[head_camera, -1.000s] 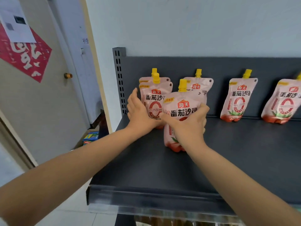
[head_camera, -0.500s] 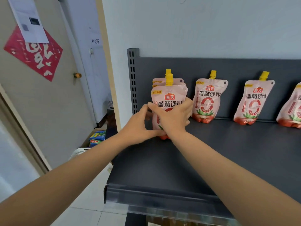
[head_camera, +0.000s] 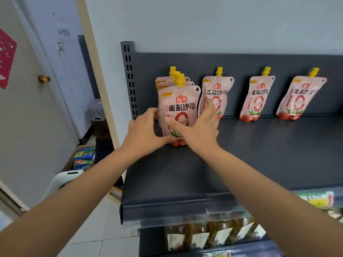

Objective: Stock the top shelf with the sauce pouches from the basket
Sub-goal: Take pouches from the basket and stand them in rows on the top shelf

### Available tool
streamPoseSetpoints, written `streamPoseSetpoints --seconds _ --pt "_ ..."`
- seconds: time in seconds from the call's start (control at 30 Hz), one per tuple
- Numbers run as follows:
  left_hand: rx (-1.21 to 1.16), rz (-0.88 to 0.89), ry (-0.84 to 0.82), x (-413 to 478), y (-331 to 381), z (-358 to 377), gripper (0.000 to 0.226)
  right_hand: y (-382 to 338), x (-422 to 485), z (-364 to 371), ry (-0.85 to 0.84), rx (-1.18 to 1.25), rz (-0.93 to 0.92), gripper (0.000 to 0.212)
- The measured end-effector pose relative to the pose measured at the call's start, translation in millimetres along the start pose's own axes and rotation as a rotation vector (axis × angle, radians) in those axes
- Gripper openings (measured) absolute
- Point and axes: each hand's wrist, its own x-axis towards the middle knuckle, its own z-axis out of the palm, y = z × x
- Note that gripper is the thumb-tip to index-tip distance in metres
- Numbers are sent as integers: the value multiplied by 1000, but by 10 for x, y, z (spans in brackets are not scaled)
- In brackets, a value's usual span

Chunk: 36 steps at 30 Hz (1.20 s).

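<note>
Left hand (head_camera: 146, 130) grips the front pouch (head_camera: 179, 106), right hand (head_camera: 200, 134) open flat against it, centre frame; few pouches (head_camera: 258, 97) up, shelf (head_camera: 259, 154) mostly unfilled.

My right grip (head_camera: 199, 134) covers the lower right of the front pouch (head_camera: 179, 106); behind it two more pouches (head_camera: 161, 81) show only caps and corners. Below my grips, the packets (head_camera: 194, 236) blur.
</note>
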Motion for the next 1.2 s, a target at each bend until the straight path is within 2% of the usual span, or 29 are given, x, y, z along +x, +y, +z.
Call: streamPoseSetpoints --seconds 0.07,0.13,0.2,0.27,0.4,0.57,0.83,0.97,1.1,1.2 --pt "183 -10 144 -60 109 -175 110 56 -79 -217 8 -182 -41 114" --pt "290 43 269 -153 272 -361 112 133 -176 -497 56 -365 -115 105" --pt "301 117 326 -269 493 -486 108 232 -299 -818 123 -480 -132 97" --pt "278 179 311 -410 779 -506 107 369 -442 -1165 164 -537 -100 91" --pt "311 349 213 -779 1420 -184 106 754 -813 -1906 182 -595 -24 81" --pt "342 471 68 -1355 2239 676 103 1415 -1432 -2843 164 -640 59 77" --pt "336 582 -257 -2163 3420 2201 106 2691 -2233 -4150 -11 -713 338 72" --pt "351 569 -489 -2339 3787 2853 104 3236 -2352 -4474 -102 -683 504 72" --pt "353 632 -631 -2322 3975 3533 94 3775 -2359 -4574 -170 -633 590 64" --pt "383 698 -801 -2290 4077 4076 87 4148 -2334 -4573 -253 -612 668 64"
